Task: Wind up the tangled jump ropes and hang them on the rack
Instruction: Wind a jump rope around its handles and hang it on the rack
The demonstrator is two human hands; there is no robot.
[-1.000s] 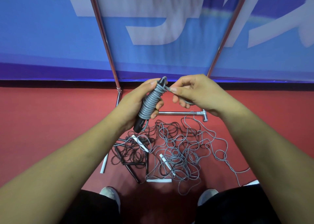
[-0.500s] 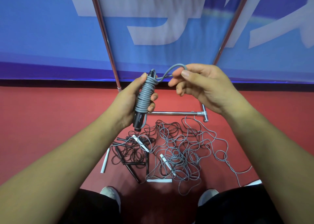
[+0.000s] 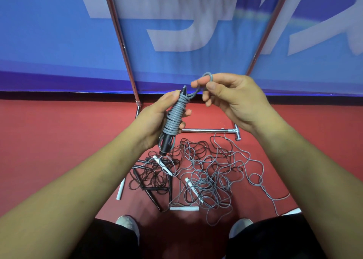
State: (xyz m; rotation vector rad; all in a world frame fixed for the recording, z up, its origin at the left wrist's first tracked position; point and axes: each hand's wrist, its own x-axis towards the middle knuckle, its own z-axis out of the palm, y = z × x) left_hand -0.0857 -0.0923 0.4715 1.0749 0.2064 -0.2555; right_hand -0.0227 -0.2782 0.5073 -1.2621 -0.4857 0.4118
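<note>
My left hand (image 3: 157, 119) grips a wound jump rope (image 3: 174, 119): grey cord coiled tightly round black handles, tilted with the top to the right. My right hand (image 3: 227, 99) pinches a small loop of the same grey cord (image 3: 207, 77) just above and right of the bundle's top. On the red floor below lies a tangled pile of grey rope (image 3: 212, 178) and dark rope (image 3: 155, 172), with white handles (image 3: 184, 208) and black handles (image 3: 153, 197) among it. Two chrome rack posts (image 3: 121, 42) rise behind my hands.
A chrome rack foot bar (image 3: 212, 130) lies on the floor behind the pile. A blue banner wall (image 3: 49, 42) stands close behind the rack. My two shoes (image 3: 127, 222) are at the pile's near edge. Red floor (image 3: 49, 140) extends left and right.
My right hand has lifted away from the bundle's top, drawing out a small loop of grey cord. My left hand has tilted the bundle slightly and stayed in place.
</note>
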